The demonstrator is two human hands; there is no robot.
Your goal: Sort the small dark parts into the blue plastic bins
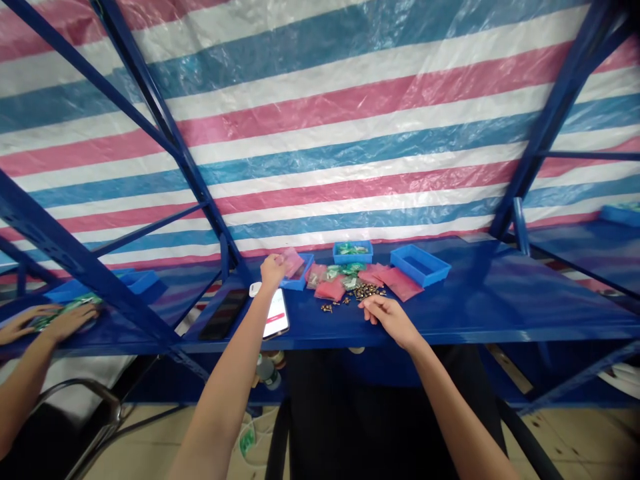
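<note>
My left hand (pixel 273 270) is closed on a pink plastic bag (pixel 291 263), held over the left blue tray (pixel 295 285). My right hand (pixel 384 316) has its fingers curled together just in front of a pile of small brass-coloured parts (pixel 369 291); anything between the fingertips is too small to make out. Several pink bags (pixel 330 289) and green packets (pixel 353 269) lie in the middle of the blue table (pixel 490 293). Behind them is a blue tray of green packets (pixel 353 252). A blue tray (pixel 420 265) with nothing visible inside stands to the right.
A lit phone (pixel 277 315) and a black phone (pixel 225 315) lie at the table's left. Blue metal posts (pixel 173 127) frame the bench. Another person's hands (pixel 65 321) handle green packets at the far left. A bottle (pixel 269 373) is below the table.
</note>
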